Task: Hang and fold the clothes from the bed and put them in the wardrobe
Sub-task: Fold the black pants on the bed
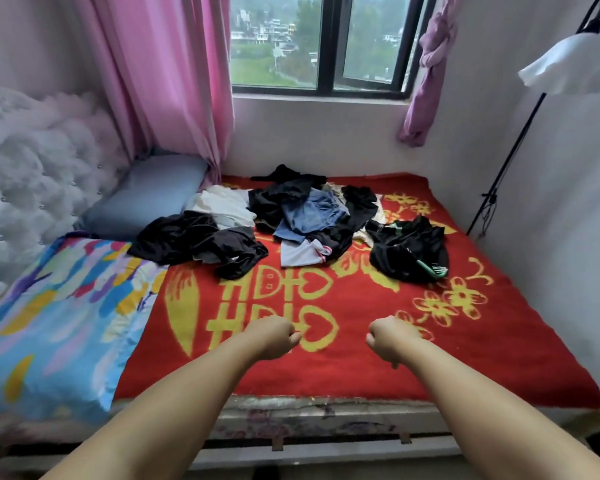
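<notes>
A heap of clothes lies on the far half of the bed's red and yellow blanket (326, 368). It includes a black garment (194, 240) at the left, a white one (222, 204), blue denim (312, 213) in the middle, a pale shirt (300, 254) and a black garment with green trim (409, 251) at the right. My left hand (272, 336) and my right hand (390, 337) are stretched out over the near half of the blanket, both with fingers curled into fists and holding nothing. Neither touches the clothes. No wardrobe is in view.
A colourful folded quilt (59, 323) and a blue pillow (146, 195) lie along the bed's left side by the tufted headboard (25, 181). Pink curtain (163, 71) and window (323, 43) stand behind. A floor lamp (568, 64) stands at the right wall.
</notes>
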The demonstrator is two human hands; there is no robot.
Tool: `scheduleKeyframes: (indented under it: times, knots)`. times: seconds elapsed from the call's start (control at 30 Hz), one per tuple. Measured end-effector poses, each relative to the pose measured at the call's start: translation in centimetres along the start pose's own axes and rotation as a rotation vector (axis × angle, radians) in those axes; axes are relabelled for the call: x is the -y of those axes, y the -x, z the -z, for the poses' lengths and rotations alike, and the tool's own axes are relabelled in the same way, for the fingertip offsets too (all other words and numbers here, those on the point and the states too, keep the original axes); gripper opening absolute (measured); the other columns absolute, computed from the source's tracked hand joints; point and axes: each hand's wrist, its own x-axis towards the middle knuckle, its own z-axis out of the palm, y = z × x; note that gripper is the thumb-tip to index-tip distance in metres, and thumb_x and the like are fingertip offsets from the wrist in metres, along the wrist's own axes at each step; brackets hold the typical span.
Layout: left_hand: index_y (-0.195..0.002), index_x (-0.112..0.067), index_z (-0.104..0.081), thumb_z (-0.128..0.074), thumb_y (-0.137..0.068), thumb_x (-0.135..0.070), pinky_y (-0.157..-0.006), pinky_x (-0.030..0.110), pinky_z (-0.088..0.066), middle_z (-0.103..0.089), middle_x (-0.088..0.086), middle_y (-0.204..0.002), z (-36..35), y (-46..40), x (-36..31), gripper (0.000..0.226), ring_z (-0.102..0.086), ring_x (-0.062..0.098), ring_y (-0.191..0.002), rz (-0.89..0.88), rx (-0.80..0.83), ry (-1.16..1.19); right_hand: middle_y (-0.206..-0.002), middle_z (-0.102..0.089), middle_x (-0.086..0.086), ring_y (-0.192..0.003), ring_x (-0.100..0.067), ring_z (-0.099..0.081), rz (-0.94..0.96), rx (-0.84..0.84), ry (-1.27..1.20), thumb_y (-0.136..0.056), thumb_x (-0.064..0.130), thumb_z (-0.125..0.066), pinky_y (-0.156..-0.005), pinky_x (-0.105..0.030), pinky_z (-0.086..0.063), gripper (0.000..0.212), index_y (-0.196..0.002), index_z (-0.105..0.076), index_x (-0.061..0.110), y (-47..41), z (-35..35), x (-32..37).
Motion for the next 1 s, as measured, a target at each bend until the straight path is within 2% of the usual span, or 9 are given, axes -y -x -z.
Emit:
scheduleKeyframes:
  times: [0.1,0.27,0.33,0.43,0.6,0.73,0.8,0.87,1.0]
  knots:
    - [-0.069,-0.012,-0.048,-0.034,-0.101,-0.039,-0.057,0.029,-0.036,-0.054,0.002,-0.067,1.9,-5.6,0.7,0.044,-0.048,0.020,-0.058,-0.003,0.004,-0.031,-0.080,-0.067,-0.002,-0.061,-0.018,-0.071,-0.010,-0.005,-0.021,-0.096,0.029,-0.033,-0.060,-0.026,-0.050,0.037,-0.089,-0.064,0.011,-5.2,1.2,-0.9]
    - [-0.074,-0.011,-0.056,-0.033,-0.102,-0.039,-0.056,0.027,-0.041,-0.060,-0.001,-0.067,6.7,-15.9,1.4,0.046,-0.056,0.016,-0.056,-0.015,0.059,-0.016,-0.088,-0.068,-0.004,-0.080,-0.025,-0.069,-0.044,-0.009,-0.054,-0.095,0.027,-0.034,-0.069,-0.030,-0.049,0.031,-0.089,-0.060,0.012,-13.6,4.2,-2.9]
    - [-0.070,-0.012,-0.050,-0.033,-0.101,-0.039,-0.054,0.027,-0.036,-0.057,0.001,-0.068,8.3,-20.0,1.3,0.045,-0.051,0.019,-0.057,-0.039,0.058,-0.049,-0.088,-0.067,-0.004,-0.083,-0.027,-0.068,-0.068,-0.024,-0.098,-0.094,0.026,-0.035,-0.068,-0.030,-0.048,0.026,-0.086,-0.057,0.015,-16.5,5.2,-4.3]
    - [-0.068,-0.011,-0.049,-0.035,-0.101,-0.039,-0.059,0.030,-0.040,-0.058,0.005,-0.070,9.1,-25.3,0.1,0.045,-0.050,0.022,-0.061,-0.079,0.081,-0.071,-0.093,-0.069,-0.006,-0.083,-0.027,-0.069,-0.114,-0.002,-0.148,-0.093,0.025,-0.034,-0.067,-0.030,-0.047,0.026,-0.087,-0.058,0.016,-19.4,4.7,-6.7]
    - [-0.077,-0.009,-0.052,-0.036,-0.101,-0.036,-0.061,0.030,-0.040,-0.053,0.001,-0.069,6.5,-31.7,-4.1,0.040,-0.049,0.019,-0.063,-0.130,0.206,-0.086,-0.106,-0.065,-0.005,-0.098,-0.027,-0.064,-0.202,0.123,-0.149,-0.095,0.025,-0.036,-0.070,-0.029,-0.042,0.025,-0.095,-0.059,0.016,-23.3,1.3,-13.0]
    - [-0.079,-0.009,-0.050,-0.035,-0.101,-0.036,-0.063,0.032,-0.041,-0.054,0.003,-0.073,4.3,-37.4,-8.2,0.038,-0.051,0.022,-0.070,-0.126,0.253,-0.089,-0.102,-0.067,-0.003,-0.081,-0.024,-0.063,-0.216,0.192,-0.170,-0.097,0.026,-0.035,-0.067,-0.028,-0.045,0.028,-0.098,-0.061,0.015,-27.4,0.1,-19.1]
    - [-0.079,-0.010,-0.049,-0.036,-0.101,-0.035,-0.061,0.030,-0.037,-0.050,0.002,-0.071,3.3,-40.6,-10.7,0.036,-0.050,0.023,-0.072,-0.098,0.256,-0.081,-0.108,-0.065,-0.004,-0.090,-0.025,-0.062,-0.195,0.203,-0.152,-0.097,0.027,-0.036,-0.068,-0.029,-0.043,0.031,-0.106,-0.063,0.014,-30.1,-0.1,-22.6]
    - [-0.077,-0.011,-0.049,-0.037,-0.100,-0.035,-0.061,0.030,-0.036,-0.053,0.003,-0.075,1.7,-44.2,-13.3,0.035,-0.049,0.024,-0.072,-0.065,0.254,-0.045,-0.111,-0.063,-0.006,-0.100,-0.026,-0.061,-0.174,0.231,-0.147,-0.098,0.027,-0.036,-0.070,-0.029,-0.040,0.030,-0.106,-0.061,0.012,-33.4,-0.5,-26.3]
    - [-0.074,-0.011,-0.048,-0.037,-0.100,-0.032,-0.059,0.030,-0.038,-0.052,-0.001,-0.072,-2.0,-51.9,-18.2,0.035,-0.050,0.021,-0.069,-0.042,0.257,0.006,-0.114,-0.063,-0.008,-0.105,-0.029,-0.060,-0.164,0.214,-0.119,-0.097,0.026,-0.037,-0.070,-0.029,-0.039,0.028,-0.105,-0.061,0.013,-40.9,-1.9,-33.1]
